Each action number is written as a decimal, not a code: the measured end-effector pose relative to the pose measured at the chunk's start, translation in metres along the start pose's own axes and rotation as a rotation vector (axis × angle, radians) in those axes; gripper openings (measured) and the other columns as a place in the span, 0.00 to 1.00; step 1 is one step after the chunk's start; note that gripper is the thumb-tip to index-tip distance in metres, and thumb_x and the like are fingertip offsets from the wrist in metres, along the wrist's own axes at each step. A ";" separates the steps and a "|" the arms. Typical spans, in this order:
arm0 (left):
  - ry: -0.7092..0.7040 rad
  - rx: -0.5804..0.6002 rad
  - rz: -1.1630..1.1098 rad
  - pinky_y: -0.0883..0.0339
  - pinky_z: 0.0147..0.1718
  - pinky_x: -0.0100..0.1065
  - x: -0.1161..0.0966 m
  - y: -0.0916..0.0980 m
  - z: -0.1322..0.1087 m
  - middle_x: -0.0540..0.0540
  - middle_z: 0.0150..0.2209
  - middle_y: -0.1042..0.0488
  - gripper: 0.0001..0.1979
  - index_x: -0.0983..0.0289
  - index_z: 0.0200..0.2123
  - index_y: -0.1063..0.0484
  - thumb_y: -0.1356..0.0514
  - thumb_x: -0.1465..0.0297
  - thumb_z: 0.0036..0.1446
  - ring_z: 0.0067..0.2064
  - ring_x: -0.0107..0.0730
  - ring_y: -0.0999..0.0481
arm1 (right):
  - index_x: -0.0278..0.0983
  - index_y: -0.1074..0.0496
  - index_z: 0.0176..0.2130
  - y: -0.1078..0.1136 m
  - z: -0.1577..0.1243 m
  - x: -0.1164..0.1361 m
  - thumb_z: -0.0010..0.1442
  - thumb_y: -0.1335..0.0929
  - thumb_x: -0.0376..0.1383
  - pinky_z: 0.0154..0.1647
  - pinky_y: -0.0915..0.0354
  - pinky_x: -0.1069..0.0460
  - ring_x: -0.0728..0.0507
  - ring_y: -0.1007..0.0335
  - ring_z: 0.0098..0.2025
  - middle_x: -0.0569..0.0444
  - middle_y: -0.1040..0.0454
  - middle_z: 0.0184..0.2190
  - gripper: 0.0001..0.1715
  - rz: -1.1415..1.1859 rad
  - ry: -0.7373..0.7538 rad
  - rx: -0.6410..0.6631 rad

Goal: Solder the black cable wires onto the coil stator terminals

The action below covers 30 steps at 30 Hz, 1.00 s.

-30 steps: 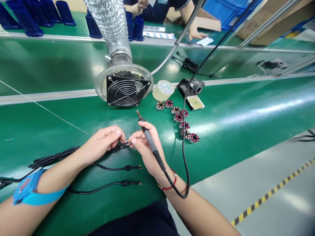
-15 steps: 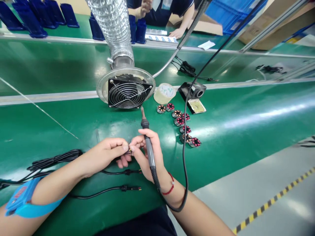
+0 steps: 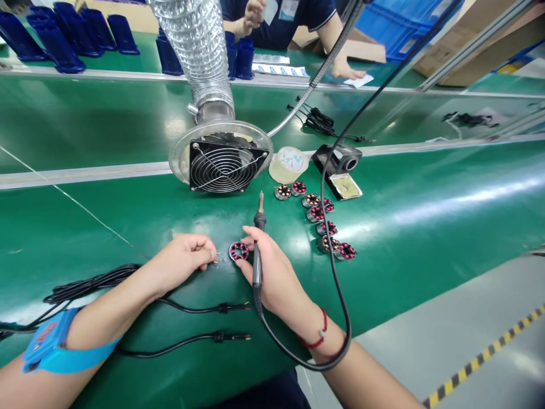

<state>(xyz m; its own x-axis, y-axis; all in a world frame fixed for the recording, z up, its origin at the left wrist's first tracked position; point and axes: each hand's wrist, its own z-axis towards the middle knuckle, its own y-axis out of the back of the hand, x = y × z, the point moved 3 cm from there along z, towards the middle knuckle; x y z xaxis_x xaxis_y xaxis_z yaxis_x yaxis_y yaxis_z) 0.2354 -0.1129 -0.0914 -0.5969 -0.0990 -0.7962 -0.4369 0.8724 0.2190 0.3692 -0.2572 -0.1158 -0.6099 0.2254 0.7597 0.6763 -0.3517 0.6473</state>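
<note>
My left hand [image 3: 191, 258] is closed in a pinch, with thin wire ends [image 3: 216, 262], one yellow-tipped, poking past the fingertips. The rest of what it grips is hidden. My right hand [image 3: 275, 272] has a soldering iron [image 3: 258, 258] lying across it, tip pointing up and away. Its thumb and fingers also grip a round motor stator [image 3: 238, 251] with red windings, a small gap from the left hand's wires. Below the hands lie two black cables, the upper cable [image 3: 191, 309] and the lower cable [image 3: 179, 345], their stripped coloured ends facing right.
A fume-extractor fan [image 3: 225, 165] hangs ahead of my hands. Several stators [image 3: 315, 214] sit to the right, near a tape roll [image 3: 289, 165] and an iron stand [image 3: 340, 162]. The iron's cord loops over my right forearm. Across the bench, a co-worker's hand [image 3: 347, 69] touches white paper.
My hands have moved apart; the stator now shows in my right hand, and wire ends show in my left. The iron has swung more upright. The co-worker's hand has moved right to the paper.
</note>
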 end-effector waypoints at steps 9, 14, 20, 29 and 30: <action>0.022 -0.001 -0.004 0.54 0.23 0.29 0.005 -0.003 0.004 0.47 0.21 0.32 0.16 0.62 0.24 0.28 0.39 0.54 0.44 0.22 0.24 0.45 | 0.47 0.35 0.67 0.026 -0.012 0.017 0.74 0.36 0.36 0.50 0.21 0.45 0.43 0.17 0.45 0.52 0.16 0.45 0.25 0.205 0.126 -0.132; 0.047 -0.014 0.004 0.53 0.22 0.29 0.007 -0.002 0.007 0.48 0.21 0.30 0.15 0.63 0.24 0.28 0.39 0.55 0.47 0.21 0.24 0.45 | 0.49 0.27 0.61 0.027 -0.033 0.015 0.74 0.34 0.46 0.29 0.26 0.54 0.49 0.24 0.33 0.54 0.23 0.39 0.20 0.259 0.109 -0.319; 0.058 -0.017 0.033 0.53 0.22 0.30 0.009 0.001 0.009 0.47 0.20 0.30 0.13 0.62 0.24 0.27 0.40 0.58 0.46 0.21 0.24 0.45 | 0.45 0.28 0.49 0.020 -0.039 0.007 0.68 0.29 0.35 0.20 0.32 0.56 0.52 0.31 0.21 0.60 0.27 0.29 0.09 0.296 0.107 -0.494; 0.060 -0.031 0.065 0.54 0.21 0.30 0.007 0.001 0.012 0.47 0.19 0.32 0.12 0.62 0.22 0.27 0.40 0.59 0.46 0.20 0.24 0.45 | 0.45 0.33 0.45 0.014 -0.043 0.005 0.68 0.30 0.37 0.18 0.29 0.55 0.49 0.27 0.18 0.62 0.27 0.24 0.07 0.305 0.178 -0.318; 0.066 -0.036 0.065 0.54 0.21 0.30 0.006 0.001 0.012 0.48 0.19 0.32 0.12 0.62 0.22 0.27 0.40 0.59 0.45 0.20 0.24 0.45 | 0.45 0.33 0.45 0.014 -0.043 0.005 0.69 0.30 0.37 0.17 0.29 0.56 0.49 0.27 0.17 0.61 0.27 0.24 0.07 0.304 0.165 -0.327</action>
<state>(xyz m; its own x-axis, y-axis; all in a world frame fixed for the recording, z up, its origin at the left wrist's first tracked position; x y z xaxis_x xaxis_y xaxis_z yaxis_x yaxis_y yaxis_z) 0.2392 -0.1071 -0.1024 -0.6670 -0.0753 -0.7412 -0.4195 0.8601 0.2902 0.3582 -0.2999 -0.1056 -0.4794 -0.0700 0.8748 0.6851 -0.6528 0.3232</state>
